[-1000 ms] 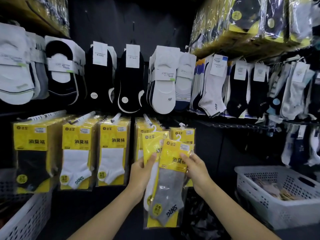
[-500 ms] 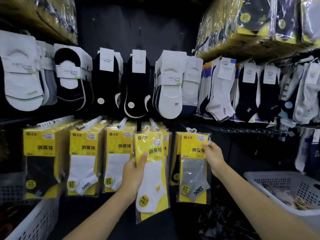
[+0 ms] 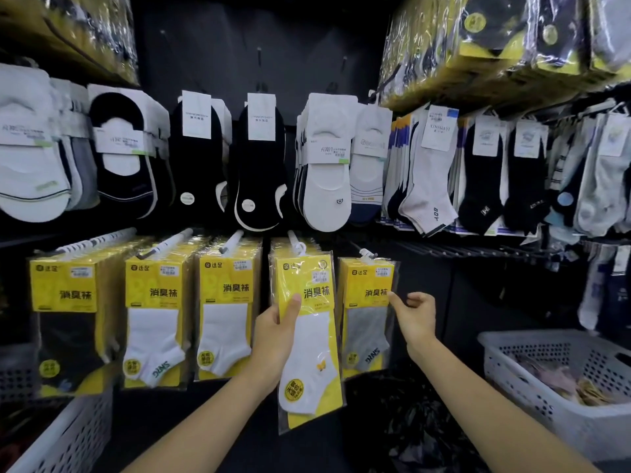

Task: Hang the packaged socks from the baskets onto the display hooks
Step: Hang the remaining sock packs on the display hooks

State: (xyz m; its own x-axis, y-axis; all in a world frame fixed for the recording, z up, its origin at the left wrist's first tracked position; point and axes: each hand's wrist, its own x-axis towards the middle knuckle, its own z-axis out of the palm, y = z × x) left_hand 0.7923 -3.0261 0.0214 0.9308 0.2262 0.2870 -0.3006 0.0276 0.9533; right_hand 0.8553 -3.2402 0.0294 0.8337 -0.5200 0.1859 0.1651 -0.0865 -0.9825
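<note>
Dark shop walls full of hanging socks are all around. Right in the middle is the white sock pack [image 3: 309, 339], a yellow card with a little butterfly on the sock. The left hand [image 3: 275, 336] grips its left edge, with the thumb flat on the front and the other fingers tucked behind. The top of the pack is up by the middle hook [image 3: 296, 242] at 12 o'clock. I cannot tell if it is on that hook yet, so I think this pack is the job right now.

At 3 o'clock, just beside it, the grey sock pack [image 3: 367, 315] hangs on the right hook [image 3: 365, 255]. That one looks done. The right hand [image 3: 415, 315] holds nothing. Its fingers are loosely curled, and one fingertip just touches the grey pack's right edge.

At 9 o'clock, three more stacks of yellow packs [image 3: 225, 312] hang in a row. Higher up at 12 o'clock are low socks [image 3: 326, 172] with paper bands.

At 4 o'clock, well apart, sits a white basket [image 3: 532, 401] with some things inside, too blurry to name. Another basket, the left basket [image 3: 65, 435], is at 8 o'clock, and I cannot see into it. So I think many packs are up, one is nearly up, and there may be more to hang.
</note>
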